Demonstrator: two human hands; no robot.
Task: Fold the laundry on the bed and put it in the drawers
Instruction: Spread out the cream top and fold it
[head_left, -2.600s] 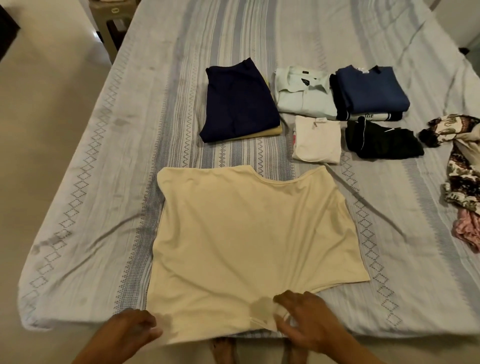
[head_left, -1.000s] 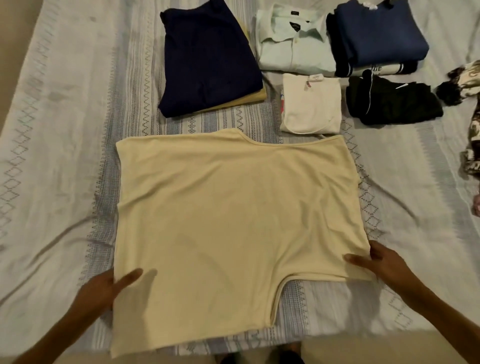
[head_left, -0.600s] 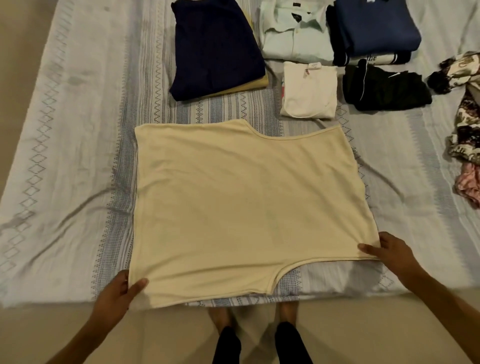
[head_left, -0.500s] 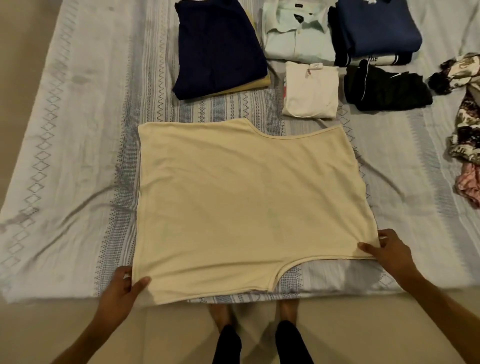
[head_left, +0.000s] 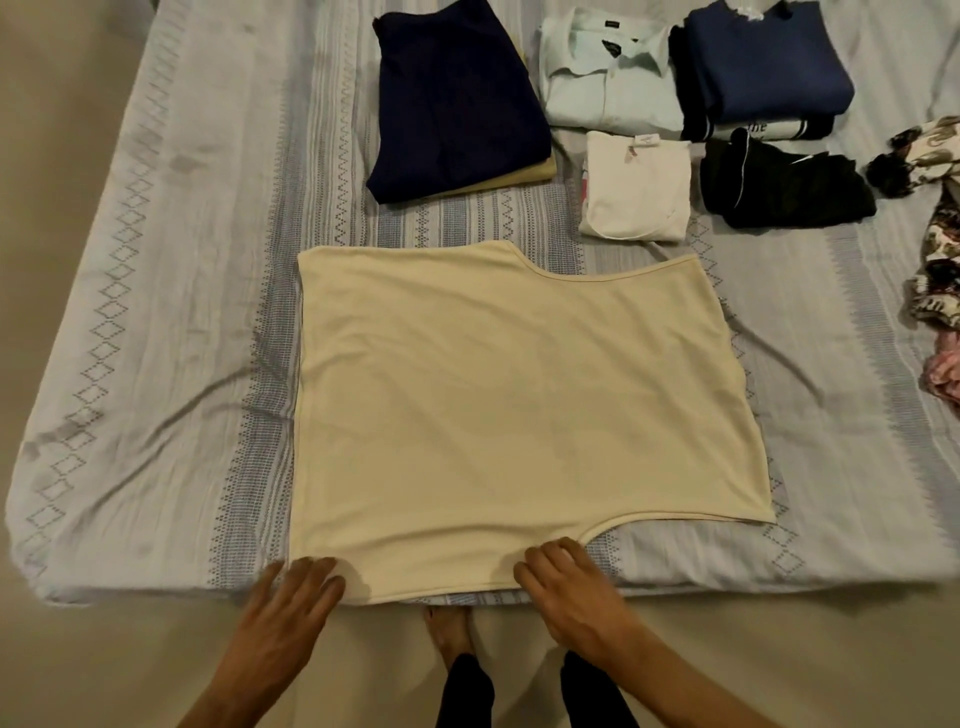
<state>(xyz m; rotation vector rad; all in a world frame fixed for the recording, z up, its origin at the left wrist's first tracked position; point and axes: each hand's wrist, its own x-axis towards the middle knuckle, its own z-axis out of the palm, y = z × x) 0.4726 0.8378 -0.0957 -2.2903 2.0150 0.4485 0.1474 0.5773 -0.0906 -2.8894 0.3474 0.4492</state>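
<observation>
A beige floor (head_left: 78, 130) runs along the left side and near end of the bed. Two bare feet (head_left: 449, 631) in dark trouser legs (head_left: 465, 691) stand on it.

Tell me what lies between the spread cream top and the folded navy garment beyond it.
In the head view only a strip of the grey-and-white patterned bedsheet separates the spread cream top from the folded navy garment; no other clothing lies there.

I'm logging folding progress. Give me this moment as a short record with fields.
garment in work: cream top, spread flat on the bed
left hand: flat on near left corner
right hand: flat on near hem
folded: navy garment, pale shirt, blue sweater, white top
unfolded: patterned clothes, right edge
</observation>
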